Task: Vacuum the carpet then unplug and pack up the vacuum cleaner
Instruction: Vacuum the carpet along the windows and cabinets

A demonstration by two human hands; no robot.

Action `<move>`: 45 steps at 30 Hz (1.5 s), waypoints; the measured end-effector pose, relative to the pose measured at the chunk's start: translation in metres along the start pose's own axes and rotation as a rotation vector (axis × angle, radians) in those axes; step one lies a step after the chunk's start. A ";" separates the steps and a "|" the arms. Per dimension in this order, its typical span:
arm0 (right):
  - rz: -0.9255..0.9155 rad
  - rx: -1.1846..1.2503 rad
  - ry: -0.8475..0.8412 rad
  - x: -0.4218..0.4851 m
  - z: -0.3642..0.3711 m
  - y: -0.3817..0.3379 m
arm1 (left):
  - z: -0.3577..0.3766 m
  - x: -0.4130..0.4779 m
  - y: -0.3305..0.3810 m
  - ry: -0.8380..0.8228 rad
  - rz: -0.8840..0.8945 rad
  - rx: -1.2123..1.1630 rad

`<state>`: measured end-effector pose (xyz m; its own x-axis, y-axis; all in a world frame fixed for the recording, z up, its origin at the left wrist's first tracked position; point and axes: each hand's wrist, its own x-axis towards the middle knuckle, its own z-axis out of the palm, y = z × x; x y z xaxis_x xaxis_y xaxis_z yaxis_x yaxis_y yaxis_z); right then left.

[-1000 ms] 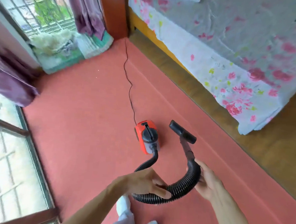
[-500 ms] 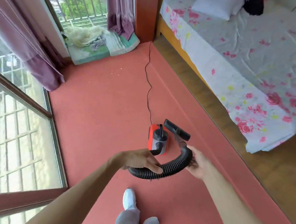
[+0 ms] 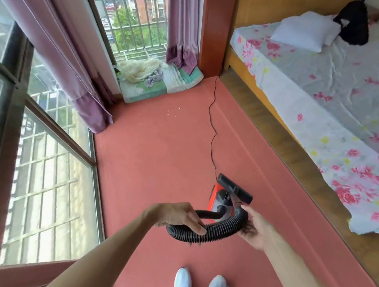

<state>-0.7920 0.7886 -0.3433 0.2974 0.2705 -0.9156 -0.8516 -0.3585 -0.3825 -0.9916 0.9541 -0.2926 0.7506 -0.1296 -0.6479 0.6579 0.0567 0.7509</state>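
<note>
Both hands, left hand [image 3: 178, 217] and right hand [image 3: 253, 229], grip the coiled hose [image 3: 212, 230] above the carpet [image 3: 161, 153]; vacuum [image 3: 219, 199] lifted, cord [image 3: 212, 127] probably still plugged in, crumbs [image 3: 172, 114] remain.

This was a home bedroom. A bed [image 3: 313, 110] with a flowered sheet [image 3: 352, 70] and white pillow [image 3: 304, 33] stood there. Left of the bed lay red carpet [image 3: 161, 163], then purple curtains [image 3: 64, 49] at barred windows [image 3: 50, 180].

Floral bed [image 3: 341, 85] and barred window [image 3: 135, 24]
A white pillow [image 3: 304, 33] and black bag [image 3: 353, 24] lie on the bed; purple curtains [image 3: 183, 29] hang over folded bedding [image 3: 147, 88]
</note>
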 end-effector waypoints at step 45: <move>-0.078 0.368 0.199 0.052 0.203 -0.159 | -0.297 0.054 0.106 -0.173 0.109 0.176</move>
<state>-0.7292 1.0414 -0.3054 0.4136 0.0939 -0.9056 -0.9099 0.0090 -0.4146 -0.8633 1.2467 -0.2863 0.7847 -0.3006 -0.5421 0.5421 -0.0913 0.8354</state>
